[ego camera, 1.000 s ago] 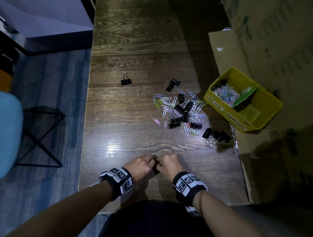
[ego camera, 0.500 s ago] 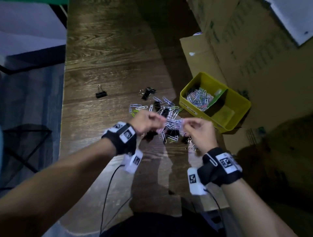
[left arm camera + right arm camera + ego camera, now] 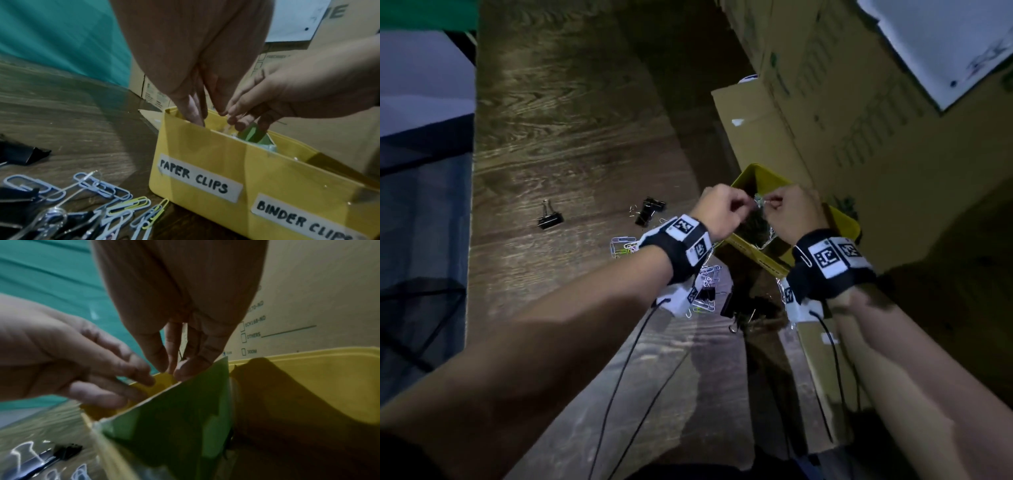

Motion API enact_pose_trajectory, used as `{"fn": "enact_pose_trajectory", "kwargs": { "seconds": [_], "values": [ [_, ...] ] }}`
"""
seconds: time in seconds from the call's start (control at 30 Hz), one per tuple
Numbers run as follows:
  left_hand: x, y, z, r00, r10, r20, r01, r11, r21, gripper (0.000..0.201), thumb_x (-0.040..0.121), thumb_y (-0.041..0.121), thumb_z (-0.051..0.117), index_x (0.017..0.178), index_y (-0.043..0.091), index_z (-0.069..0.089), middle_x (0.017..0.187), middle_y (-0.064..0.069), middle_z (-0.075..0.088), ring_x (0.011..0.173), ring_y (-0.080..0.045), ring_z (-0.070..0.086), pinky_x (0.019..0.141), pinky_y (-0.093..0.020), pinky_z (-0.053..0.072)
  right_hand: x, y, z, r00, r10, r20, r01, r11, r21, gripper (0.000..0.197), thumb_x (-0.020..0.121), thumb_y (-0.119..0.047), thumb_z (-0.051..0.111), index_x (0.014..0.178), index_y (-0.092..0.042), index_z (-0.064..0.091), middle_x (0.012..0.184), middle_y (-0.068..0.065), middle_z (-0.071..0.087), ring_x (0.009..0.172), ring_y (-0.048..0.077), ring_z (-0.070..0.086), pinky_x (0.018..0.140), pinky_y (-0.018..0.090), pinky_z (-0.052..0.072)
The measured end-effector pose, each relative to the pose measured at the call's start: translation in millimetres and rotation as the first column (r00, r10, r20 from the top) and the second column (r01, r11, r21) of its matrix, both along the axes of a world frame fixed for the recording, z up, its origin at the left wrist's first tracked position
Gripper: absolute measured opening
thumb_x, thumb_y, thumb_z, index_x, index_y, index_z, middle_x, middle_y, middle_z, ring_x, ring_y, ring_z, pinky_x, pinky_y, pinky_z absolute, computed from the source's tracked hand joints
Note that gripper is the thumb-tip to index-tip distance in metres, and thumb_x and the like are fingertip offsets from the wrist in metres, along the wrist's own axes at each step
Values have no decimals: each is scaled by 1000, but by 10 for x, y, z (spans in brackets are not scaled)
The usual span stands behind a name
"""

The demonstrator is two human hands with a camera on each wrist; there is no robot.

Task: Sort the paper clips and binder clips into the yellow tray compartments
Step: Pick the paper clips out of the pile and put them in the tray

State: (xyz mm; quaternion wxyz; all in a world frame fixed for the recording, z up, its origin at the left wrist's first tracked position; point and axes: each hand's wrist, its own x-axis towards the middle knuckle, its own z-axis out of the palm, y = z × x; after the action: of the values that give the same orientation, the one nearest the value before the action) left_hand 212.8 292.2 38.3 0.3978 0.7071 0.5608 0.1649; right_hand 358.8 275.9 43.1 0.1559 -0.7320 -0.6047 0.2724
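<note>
Both hands have travelled from the near table edge, where they met a second ago, out to the yellow tray. The left hand and right hand now hover together over the compartment labelled PAPER CLIPS, fingertips nearly touching, pinching something small and pale between them. Half a second ago they were above the loose pile of clips.

Loose clips on table, yellow tray w/ labels
</note>
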Motion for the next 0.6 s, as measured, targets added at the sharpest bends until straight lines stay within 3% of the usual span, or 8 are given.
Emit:
{"fn": "enact_pose_trajectory", "kwargs": {
  "seconds": [0.1,0.17,0.23,0.3,0.37,0.43,0.5,0.6],
  "values": [
    [-320,-7,4,944,198,266,-208,978,13,16,87,14,59,94,22,70,84,0,72,71,-14,68,67,-31,57,-76,-14,33,996,75,56,-79,994,76,22,88,-16,58,108,-14,68,107,8,68,85,21,63,77,29,52],
    [-670,34,-100,929,271,251,-303,948,98,17,84,11,56,91,21,70,84,-3,71,75,-16,68,72,-35,58,-213,-98,76,985,167,52,-174,966,190,20,88,-16,58,104,-14,70,103,8,67,82,20,60,76,32,51],
    [-1037,58,-233,982,190,14,-188,959,214,19,83,7,54,92,13,70,90,-6,71,76,-14,64,77,-34,56,-415,-231,58,944,327,52,-330,916,228,19,88,-14,58,103,-13,70,102,8,65,91,19,59,85,31,48],
    [-1282,32,-381,974,-17,-225,64,978,199,25,81,2,51,97,9,69,98,-9,70,81,-18,62,81,-37,54,-663,-395,-51,873,483,66,-486,851,198,20,88,-16,57,104,-13,69,104,7,63,98,20,56,89,33,45],
    [-1381,-13,-578,926,-246,-287,292,947,130,40,77,-4,47,112,8,64,116,-12,64,103,-26,61,95,-38,49,-898,-517,-233,805,590,64,-591,787,177,24,85,-18,61,107,-13,68,111,11,61,107,26,55,94,40,46],
    [-1387,-35,-794,890,-348,-295,381,923,61,57,75,-8,45,130,8,50,139,-12,46,128,-26,44,108,-33,35,-1104,-618,-427,737,670,95,-674,738,23,43,84,-26,62,125,-17,56,138,14,43,132,31,35,109,50,32],
    [-1362,-37,-928,879,-369,-302,396,918,31,61,80,-7,44,139,8,37,149,-12,31,138,-27,28,114,-37,24,-1236,-687,-585,670,728,142,-710,685,-162,62,85,-38,60,140,-24,36,156,13,11,144,32,3,116,55,6],
    [-1407,-32,-1015,842,-409,-352,409,909,-77,55,91,2,39,144,12,25,154,-6,21,143,-22,13,115,-46,8,-1323,-717,-716,636,742,214,-709,670,-219,70,84,-47,59,143,-27,28,157,12,-7,143,35,-9,112,61,-4]
  ]
}}
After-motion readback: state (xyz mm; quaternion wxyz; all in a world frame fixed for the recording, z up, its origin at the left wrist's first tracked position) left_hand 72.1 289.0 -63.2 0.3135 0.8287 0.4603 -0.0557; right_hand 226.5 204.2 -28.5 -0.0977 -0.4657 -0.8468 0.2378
